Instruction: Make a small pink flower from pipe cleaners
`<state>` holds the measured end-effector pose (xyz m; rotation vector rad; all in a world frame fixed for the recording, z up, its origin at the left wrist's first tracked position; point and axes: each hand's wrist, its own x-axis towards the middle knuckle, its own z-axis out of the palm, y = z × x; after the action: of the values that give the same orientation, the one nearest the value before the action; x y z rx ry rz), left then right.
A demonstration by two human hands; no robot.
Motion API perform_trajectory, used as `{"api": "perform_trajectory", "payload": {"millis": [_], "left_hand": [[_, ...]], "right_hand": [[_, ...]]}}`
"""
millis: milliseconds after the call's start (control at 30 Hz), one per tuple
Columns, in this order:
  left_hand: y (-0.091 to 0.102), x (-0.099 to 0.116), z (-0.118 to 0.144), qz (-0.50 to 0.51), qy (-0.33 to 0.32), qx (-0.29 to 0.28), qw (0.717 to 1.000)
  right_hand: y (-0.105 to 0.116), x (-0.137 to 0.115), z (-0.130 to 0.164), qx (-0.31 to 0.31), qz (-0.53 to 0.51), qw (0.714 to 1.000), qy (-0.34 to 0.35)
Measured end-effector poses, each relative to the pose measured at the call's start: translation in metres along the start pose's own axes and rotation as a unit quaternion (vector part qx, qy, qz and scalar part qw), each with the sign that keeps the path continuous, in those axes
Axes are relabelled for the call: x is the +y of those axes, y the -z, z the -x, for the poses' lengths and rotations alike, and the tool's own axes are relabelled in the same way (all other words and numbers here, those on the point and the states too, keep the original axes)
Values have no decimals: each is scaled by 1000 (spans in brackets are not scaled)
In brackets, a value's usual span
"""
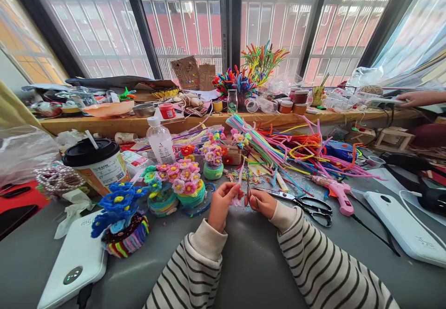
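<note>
My left hand (222, 205) pinches a pale pink pipe cleaner (240, 175), which stands up above the fingertips. Close beside it, my right hand (264, 203) grips a small pair of scissors (248, 183), blades pointing up and away from me. Whether the blades touch the pink strand is too small to tell. Fuzzy clippings (237, 202) hang or lie just under the left fingers. Large black-handled scissors (313, 208) rest on the table right of my right hand. Left of my hands stands a pot of pink pipe-cleaner flowers (184, 179).
Blue flowers (120, 207) in a striped pot, a lidded cup (101, 165) and a bottle (160, 141) stand left. Loose pipe cleaners (258, 137) spread behind my hands. A pink glue gun (341, 195) and a white power bank (404, 225) lie right. Another person's hand (416, 99) shows far right.
</note>
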<state>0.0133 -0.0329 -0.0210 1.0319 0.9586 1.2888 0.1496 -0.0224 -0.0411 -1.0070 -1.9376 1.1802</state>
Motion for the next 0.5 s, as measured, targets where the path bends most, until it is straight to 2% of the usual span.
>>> {"api": "perform_trajectory", "payload": {"millis": [100,300,500], "left_hand": [[0,1,1,-16,-13,1,1000],[-2,4,3,-37,-28,-22,999],[-3,4,4,-60,-35,-69,995]], "right_hand": [[-5,0,2,5,52,998,22],[-6,0,2,-34,120,991,55],[-9,-3,2,7,114,993,43]]}}
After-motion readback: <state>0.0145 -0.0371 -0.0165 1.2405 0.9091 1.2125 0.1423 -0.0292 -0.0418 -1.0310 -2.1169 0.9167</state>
